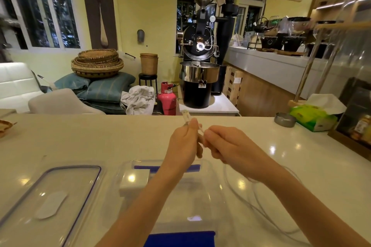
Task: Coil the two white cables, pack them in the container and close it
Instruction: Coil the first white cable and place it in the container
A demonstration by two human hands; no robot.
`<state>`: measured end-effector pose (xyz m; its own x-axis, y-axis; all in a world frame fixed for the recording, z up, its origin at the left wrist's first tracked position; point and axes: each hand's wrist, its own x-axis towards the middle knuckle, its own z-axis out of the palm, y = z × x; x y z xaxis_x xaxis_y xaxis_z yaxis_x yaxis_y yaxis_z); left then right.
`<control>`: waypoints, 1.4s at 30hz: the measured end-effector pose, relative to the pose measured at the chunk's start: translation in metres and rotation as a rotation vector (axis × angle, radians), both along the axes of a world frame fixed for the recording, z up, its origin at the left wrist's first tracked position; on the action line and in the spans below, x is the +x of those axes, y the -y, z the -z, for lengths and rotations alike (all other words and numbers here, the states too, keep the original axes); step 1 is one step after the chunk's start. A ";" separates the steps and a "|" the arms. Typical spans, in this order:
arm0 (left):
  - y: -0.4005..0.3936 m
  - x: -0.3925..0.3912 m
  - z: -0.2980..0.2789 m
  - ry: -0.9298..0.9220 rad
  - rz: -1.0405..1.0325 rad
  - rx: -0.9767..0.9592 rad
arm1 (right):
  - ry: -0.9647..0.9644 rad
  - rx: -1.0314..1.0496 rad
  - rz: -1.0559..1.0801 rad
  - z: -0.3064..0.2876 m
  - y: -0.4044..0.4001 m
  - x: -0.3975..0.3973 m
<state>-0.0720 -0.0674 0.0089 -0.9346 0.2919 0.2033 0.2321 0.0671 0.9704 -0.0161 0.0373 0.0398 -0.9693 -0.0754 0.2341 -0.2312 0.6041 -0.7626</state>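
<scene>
My left hand (185, 142) grips one end of a white cable, and its plug (186, 116) sticks up above my fingers. My right hand (228, 144) pinches the same cable just beside the left. The rest of the white cable (259, 206) trails in loose loops on the counter at the right, under my right forearm. A clear container (208, 202) with blue latches sits open below my hands, with a white block (134, 181) inside at its left. Its clear lid (52, 196) lies flat to the left. A second cable cannot be told apart.
The pale counter (100, 138) carries a metal ashtray (285, 119) and a green tissue box (313, 117) at the far right, with a wooden stand behind them. A woven item (4, 126) sits at the left edge. Beyond the counter stand a coffee roaster, baskets and a red gas cylinder.
</scene>
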 end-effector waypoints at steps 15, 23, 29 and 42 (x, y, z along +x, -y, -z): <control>0.016 -0.004 -0.022 0.480 0.417 0.952 | -0.073 0.004 -0.170 0.020 0.000 0.008; 0.041 -0.001 -0.027 0.421 0.952 0.812 | 0.199 -0.079 -0.249 0.017 -0.019 -0.002; 0.034 0.003 -0.026 0.343 0.978 0.336 | 0.119 0.103 -0.198 0.009 -0.042 -0.021; 0.015 0.012 -0.014 0.132 0.563 -0.325 | -0.131 0.684 0.074 -0.008 -0.049 -0.018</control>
<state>-0.0596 -0.0823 0.0225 -0.6325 0.7701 -0.0830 0.1978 0.2642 0.9440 -0.0339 0.0865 0.0482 -0.9447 -0.1822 0.2726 -0.2347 0.9563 -0.1744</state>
